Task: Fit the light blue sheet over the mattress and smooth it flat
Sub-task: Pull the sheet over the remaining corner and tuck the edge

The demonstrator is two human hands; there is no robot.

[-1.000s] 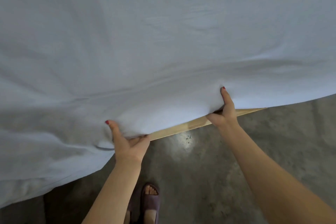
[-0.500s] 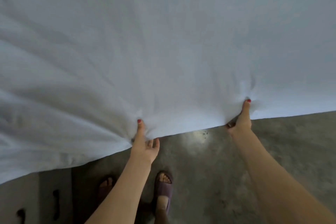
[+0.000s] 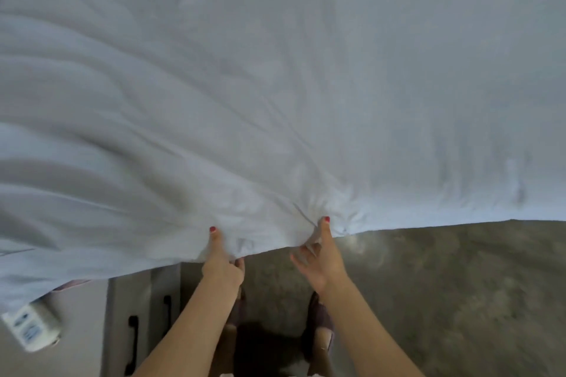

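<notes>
The left hand (image 3: pixel 222 266) and right hand (image 3: pixel 320 257) have moved closer together — both pinch the light blue sheet (image 3: pixel 275 86). It looks soft and wrinkly. The floor (image 3: pixel 459 285) is rough and grey.

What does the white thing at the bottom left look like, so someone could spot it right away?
Start at the light blue sheet that fills most of the view and follow its near edge to the far left. Just below that edge lies a small white box, tilted, with blue printing on its face. Nothing else nearby carries print: beside it stands a plain grey cabinet with dark handles.
</notes>
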